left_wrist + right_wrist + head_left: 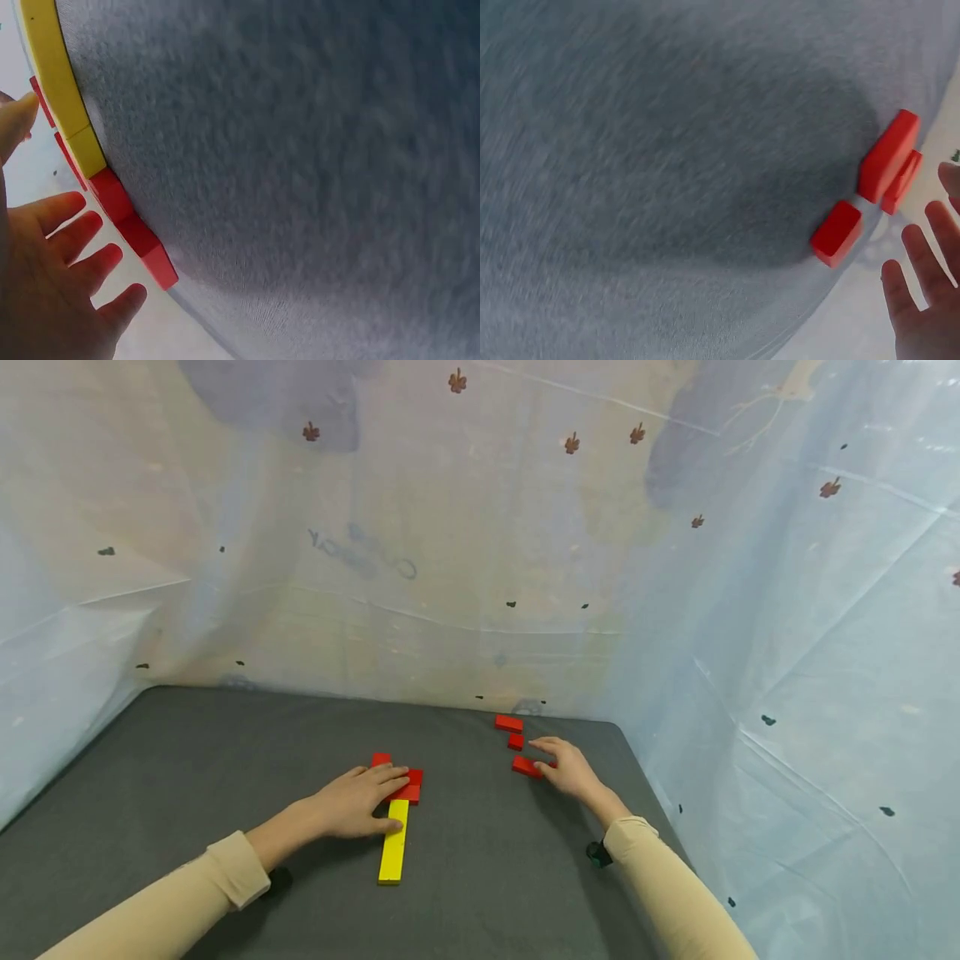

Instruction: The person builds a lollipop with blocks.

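Observation:
In the head view, my left hand (360, 802) lies over a group of flat red blocks (412, 789), covering part of them. Its thumb is over a long yellow strip (392, 856) that runs from the red group towards me. In the left wrist view the left fingers (97, 270) are spread beside the red blocks (135, 229) and the yellow strip (56, 67), which has a seam. My right hand (572, 770) hovers with parted fingers at a red block (527, 767), partly hiding it. The right wrist view shows its fingers (922, 262) apart from the red blocks.
Two more red blocks, a longer one (509, 723) and a small one (516, 742), lie near the back edge of the dark grey table (465, 893). A pale printed sheet (420, 543) hangs behind and along the sides.

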{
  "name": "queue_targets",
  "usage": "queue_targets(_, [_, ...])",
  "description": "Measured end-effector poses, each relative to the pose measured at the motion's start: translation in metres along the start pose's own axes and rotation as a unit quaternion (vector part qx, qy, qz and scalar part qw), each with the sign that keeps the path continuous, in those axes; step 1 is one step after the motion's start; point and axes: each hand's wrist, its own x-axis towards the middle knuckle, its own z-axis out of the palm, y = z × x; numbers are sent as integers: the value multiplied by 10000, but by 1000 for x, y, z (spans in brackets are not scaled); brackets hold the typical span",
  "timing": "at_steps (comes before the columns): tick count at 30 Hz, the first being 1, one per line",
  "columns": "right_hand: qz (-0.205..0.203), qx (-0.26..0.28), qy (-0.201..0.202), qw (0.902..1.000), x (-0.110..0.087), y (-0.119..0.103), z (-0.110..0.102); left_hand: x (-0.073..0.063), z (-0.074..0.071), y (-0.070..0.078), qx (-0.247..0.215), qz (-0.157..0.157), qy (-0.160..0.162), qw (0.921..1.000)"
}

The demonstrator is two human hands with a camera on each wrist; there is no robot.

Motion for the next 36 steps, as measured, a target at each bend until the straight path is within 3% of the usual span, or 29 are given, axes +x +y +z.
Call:
queue_targets(6, [-582,-454,-430,9963,1,3,7,0,0,-2,45,-40,-329,9994])
queue_targets(10, [-821,-635,-467,9935,0,5,13,0,0,-2,-1,-40,-419,9991])
queue_targets(22, [-849,-669,-421,9932,0,5,16,3,-4,0,-100,-115,-524,9985])
queue_targets(28, [-898,-537,-709,9920,-1,2,14,3,-5,-1,-147,-144,-546,9983])
queue_targets(36, [-441,-298,-1261,9906,-2,0,9,3,-4,-2,-115,-72,-494,9987])
